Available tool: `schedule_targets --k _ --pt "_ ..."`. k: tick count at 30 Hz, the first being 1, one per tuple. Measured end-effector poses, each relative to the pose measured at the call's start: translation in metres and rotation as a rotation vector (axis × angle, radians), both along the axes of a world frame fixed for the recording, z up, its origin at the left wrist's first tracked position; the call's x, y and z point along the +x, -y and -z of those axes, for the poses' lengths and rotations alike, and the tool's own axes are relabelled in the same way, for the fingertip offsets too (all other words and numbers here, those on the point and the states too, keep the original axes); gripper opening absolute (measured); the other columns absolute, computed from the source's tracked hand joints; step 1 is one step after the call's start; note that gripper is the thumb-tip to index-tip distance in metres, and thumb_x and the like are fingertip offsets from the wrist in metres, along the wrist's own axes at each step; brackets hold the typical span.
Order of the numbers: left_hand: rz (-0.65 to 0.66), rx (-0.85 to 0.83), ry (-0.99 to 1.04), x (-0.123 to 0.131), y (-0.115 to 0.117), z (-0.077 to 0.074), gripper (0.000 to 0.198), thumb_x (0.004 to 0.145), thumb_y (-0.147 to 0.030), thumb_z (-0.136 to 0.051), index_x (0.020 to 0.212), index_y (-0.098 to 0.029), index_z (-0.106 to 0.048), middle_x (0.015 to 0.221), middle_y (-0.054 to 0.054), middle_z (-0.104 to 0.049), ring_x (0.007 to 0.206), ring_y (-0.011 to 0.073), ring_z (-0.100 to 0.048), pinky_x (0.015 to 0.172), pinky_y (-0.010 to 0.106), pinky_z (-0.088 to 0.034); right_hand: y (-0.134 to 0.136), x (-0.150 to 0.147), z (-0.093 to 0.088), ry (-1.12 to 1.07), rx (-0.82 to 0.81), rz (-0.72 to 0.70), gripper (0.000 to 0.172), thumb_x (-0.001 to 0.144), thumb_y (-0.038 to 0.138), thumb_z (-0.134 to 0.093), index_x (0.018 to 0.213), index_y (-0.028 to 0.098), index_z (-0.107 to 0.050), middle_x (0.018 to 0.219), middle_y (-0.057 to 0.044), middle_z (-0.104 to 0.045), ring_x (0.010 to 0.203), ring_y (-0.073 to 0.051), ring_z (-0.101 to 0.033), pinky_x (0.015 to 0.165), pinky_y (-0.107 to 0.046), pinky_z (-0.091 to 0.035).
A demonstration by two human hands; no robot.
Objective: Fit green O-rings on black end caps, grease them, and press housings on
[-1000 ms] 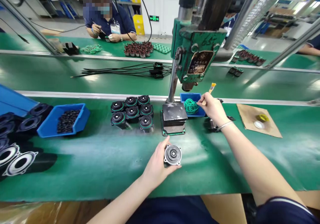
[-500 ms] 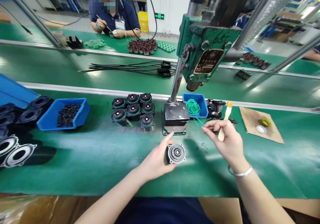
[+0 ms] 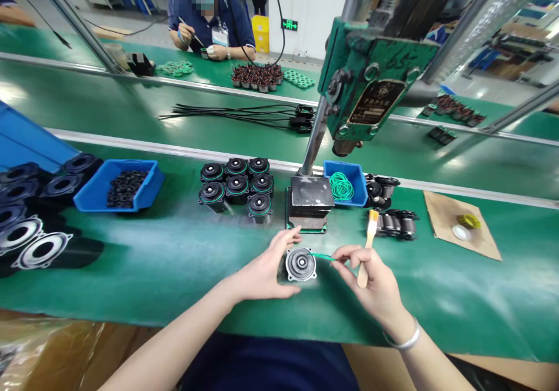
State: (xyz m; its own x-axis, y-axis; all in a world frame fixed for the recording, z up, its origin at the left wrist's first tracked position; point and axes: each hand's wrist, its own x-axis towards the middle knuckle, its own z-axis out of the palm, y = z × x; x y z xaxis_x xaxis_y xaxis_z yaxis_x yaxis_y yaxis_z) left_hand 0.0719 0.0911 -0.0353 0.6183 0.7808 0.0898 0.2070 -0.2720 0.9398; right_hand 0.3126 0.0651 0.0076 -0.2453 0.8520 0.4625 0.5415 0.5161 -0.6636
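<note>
My left hand point(image 3: 262, 271) grips a small round metal housing point(image 3: 301, 264) with a grey flanged face, holding it just above the green bench point(image 3: 174, 263). My right hand point(image 3: 371, 277) pinches a thin green rubber ring point(image 3: 322, 256) at the housing's right edge. The same hand also clasps a small wooden brush point(image 3: 369, 238), bristles pointing up. Behind them stands the black block point(image 3: 311, 196) of a green hand press point(image 3: 371, 82), beside a blue tray of green rings point(image 3: 345, 184).
Several black housings with green rings point(image 3: 238, 188) stand left of the press. A blue bin of black rings point(image 3: 117, 186) and stacked black and metal flanges point(image 3: 30, 216) lie at the left. Dark parts point(image 3: 393, 222) and cardboard point(image 3: 460, 225) sit right. Another person point(image 3: 209, 18) works across the conveyor.
My right hand drew a green ring out of the blue tray and carried it toward me to the housing. My left hand kept the housing nearly still.
</note>
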Motion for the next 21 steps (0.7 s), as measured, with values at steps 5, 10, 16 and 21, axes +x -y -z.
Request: schedule_targets --k 5,10,16,21 --pt "-0.03 -0.121 0.088 -0.003 -0.001 0.002 0.096 0.075 -0.026 -0.081 0.152 -0.027 -0.023 0.13 0.01 -0.059 0.123 0.0245 -0.06 0.111 0.048 -0.045 -0.005 -0.006 0.004 0.014 0.063 -0.106 0.023 0.09 0.011 -0.059 0.083 0.023 -0.041 0.088 0.0 -0.07 0.077 -0.011 -0.069 0.069 -0.021 -0.055" --pt "-0.067 0.093 0.068 -0.006 -0.003 -0.01 0.07 0.073 -0.034 -0.084 0.134 -0.024 -0.05 0.142 0.014 -0.052 0.135 0.0291 -0.05 0.112 0.048 -0.044 -0.015 -0.006 0.008 0.112 0.065 -0.284 0.018 0.091 0.007 -0.054 0.087 0.022 -0.046 0.091 -0.003 -0.069 0.083 -0.012 -0.067 0.073 -0.024 -0.054" --pt "-0.04 0.313 0.073 -0.011 -0.012 -0.016 0.009 0.096 -0.023 -0.057 0.099 -0.019 -0.065 0.1 0.008 -0.072 0.113 0.0216 -0.066 0.096 0.035 -0.054 -0.023 -0.003 0.004 0.103 -0.04 -0.346 0.016 0.093 0.01 -0.052 0.088 0.022 -0.043 0.09 -0.003 -0.066 0.085 -0.012 -0.064 0.075 -0.026 -0.053" --pt "0.009 0.278 0.044 -0.013 -0.016 -0.017 0.011 0.098 -0.023 -0.054 0.097 -0.019 -0.064 0.101 0.008 -0.069 0.11 0.0195 -0.068 0.09 0.029 -0.056 -0.009 -0.004 0.003 0.127 -0.143 -0.341 0.025 0.088 0.024 -0.066 0.097 0.022 -0.042 0.102 -0.006 -0.064 0.097 -0.016 -0.063 0.084 -0.031 -0.056"
